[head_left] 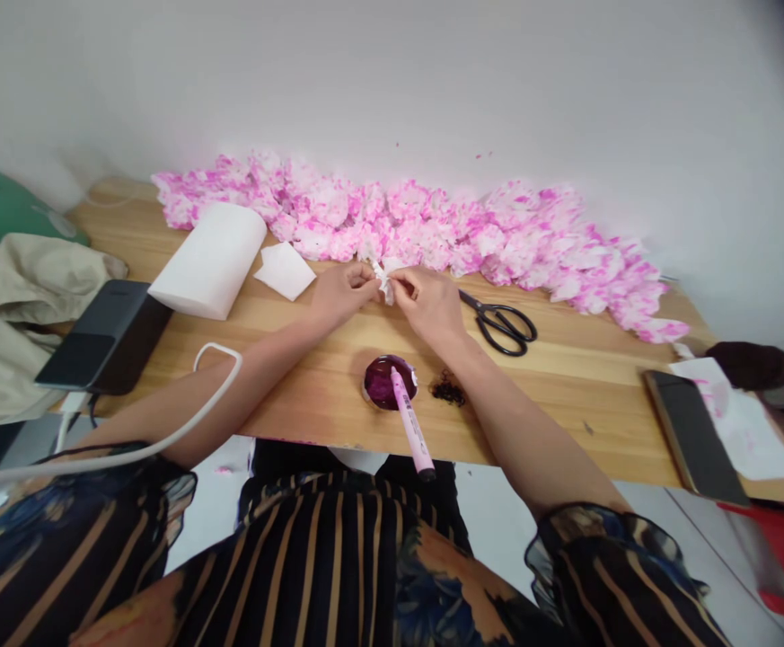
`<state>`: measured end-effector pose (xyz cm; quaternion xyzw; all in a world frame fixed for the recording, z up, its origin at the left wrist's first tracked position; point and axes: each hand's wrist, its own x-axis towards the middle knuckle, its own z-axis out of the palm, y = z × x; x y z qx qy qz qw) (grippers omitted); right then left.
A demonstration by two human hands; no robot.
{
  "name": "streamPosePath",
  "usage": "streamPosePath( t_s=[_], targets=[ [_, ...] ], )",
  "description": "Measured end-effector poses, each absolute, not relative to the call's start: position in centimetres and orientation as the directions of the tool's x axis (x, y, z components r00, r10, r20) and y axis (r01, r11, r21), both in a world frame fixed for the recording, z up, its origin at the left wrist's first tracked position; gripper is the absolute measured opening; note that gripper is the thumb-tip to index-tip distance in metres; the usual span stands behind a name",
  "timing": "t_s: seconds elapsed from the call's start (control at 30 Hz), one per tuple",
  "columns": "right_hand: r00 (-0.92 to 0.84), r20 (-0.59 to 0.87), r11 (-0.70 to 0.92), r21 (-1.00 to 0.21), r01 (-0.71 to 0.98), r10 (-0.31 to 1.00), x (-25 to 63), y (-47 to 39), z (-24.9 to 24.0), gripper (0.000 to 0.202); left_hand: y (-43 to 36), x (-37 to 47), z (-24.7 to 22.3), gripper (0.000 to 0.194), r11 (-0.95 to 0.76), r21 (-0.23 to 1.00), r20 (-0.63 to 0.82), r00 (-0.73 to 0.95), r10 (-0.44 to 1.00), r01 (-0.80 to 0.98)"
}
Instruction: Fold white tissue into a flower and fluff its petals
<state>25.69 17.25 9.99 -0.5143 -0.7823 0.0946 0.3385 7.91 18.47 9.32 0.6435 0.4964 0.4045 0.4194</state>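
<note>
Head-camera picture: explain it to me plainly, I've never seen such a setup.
There's no machine here. A camera worn on the head looks forward and down at the wearer's bare left hand and right hand. Their fingertips pinch a crumpled white piece between them. On the wooden table lie a long ruffled pink-and-white mass, a white roll, black-handled scissors, and a round purple container with a pink marker reaching over it.

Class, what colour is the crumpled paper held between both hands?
White; the crumpled paper shows best in the head view.
</note>
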Motion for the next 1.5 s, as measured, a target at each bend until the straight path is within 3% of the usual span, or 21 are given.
streamPosePath(
  t_s=[0.2,0.37,0.57,0.83,1.03,1.23,1.33,1.5],
  targets=[
    [-0.170,0.441,0.429,-0.596,0.679,0.881,26.1,17.7,9.9,0.020,18.7,8.0,9.0,0.012,-0.075,0.986,0.051,0.153,0.987,0.150],
    [-0.099,0.345,0.336,-0.741,0.582,0.933,26.1,17.7,10.2,0.018,18.9,8.0,8.6,0.013,-0.088,0.987,0.067,0.156,0.985,0.131],
    [-0.188,0.401,0.415,-0.616,0.669,0.897,25.9,17.6,10.3,0.015,18.5,8.1,8.9,0.012,-0.227,0.931,0.175,0.195,0.965,0.287],
    [-0.249,0.450,0.481,-0.529,0.700,0.857,25.7,17.2,10.3,0.023,18.2,8.1,9.4,0.023,-0.201,0.933,0.152,0.178,0.972,0.299],
    [-0.154,0.440,0.428,-0.636,0.643,0.885,25.8,17.4,10.1,0.020,18.5,8.2,9.2,0.020,-0.116,0.985,0.093,0.170,0.981,0.130],
    [-0.058,0.292,0.281,-0.821,0.496,0.955,26.0,17.7,10.3,0.019,18.4,8.4,8.6,0.020,-0.125,0.988,0.115,0.111,0.987,0.086],
    [-0.078,0.309,0.306,-0.814,0.493,0.948,26.1,17.6,10.5,0.024,18.3,8.4,8.4,0.022,-0.193,0.972,0.179,0.106,0.978,0.137],
    [-0.129,0.413,0.407,-0.704,0.582,0.901,26.0,17.5,10.2,0.024,17.9,8.5,8.8,0.032,-0.286,0.937,0.251,0.186,0.950,0.201]
  ],
)
